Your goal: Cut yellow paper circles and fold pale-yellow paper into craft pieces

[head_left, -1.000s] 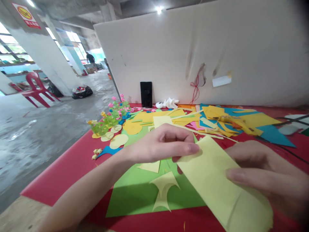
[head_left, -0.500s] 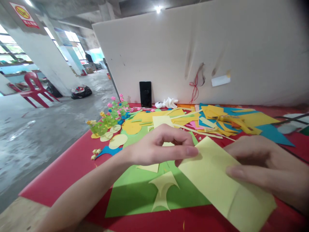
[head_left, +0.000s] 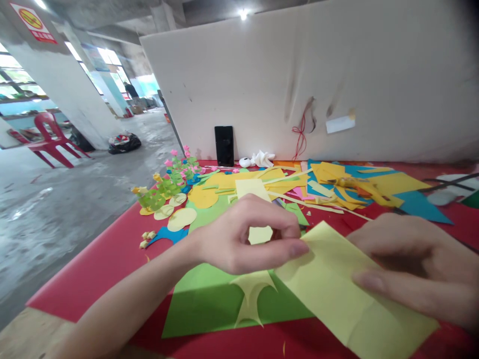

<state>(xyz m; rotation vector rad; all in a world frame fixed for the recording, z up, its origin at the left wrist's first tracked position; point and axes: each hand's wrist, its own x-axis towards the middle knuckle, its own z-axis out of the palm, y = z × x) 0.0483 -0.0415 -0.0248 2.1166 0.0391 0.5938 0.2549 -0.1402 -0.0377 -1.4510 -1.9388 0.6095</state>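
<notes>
A piece of pale yellow paper (head_left: pixel 348 294) is held between my two hands, tilted at the lower right. My left hand (head_left: pixel 258 234) pinches its upper left edge between thumb and fingers. On the paper's right edge my right hand (head_left: pixel 411 264) grips with the thumb on top; its fingers behind are partly hidden. Below lies a green sheet (head_left: pixel 202 304) on the red table surface (head_left: pixel 93 269). On that sheet rests a pale yellow offcut (head_left: pixel 252 299) with curved cut-out edges.
Yellow paper circles (head_left: pixel 182 219), small paper flowers (head_left: pixel 160 189) and a blue scrap (head_left: pixel 168 234) lie at the left. A black phone (head_left: pixel 224 145) leans against the white board (head_left: pixel 254 85). Yellow-handled scissors (head_left: pixel 368 189) lie on paper scraps at the back right.
The paper and both hands have shifted slightly downward, with the paper's lower end moving a little to the right. Both hands keep their hold.
</notes>
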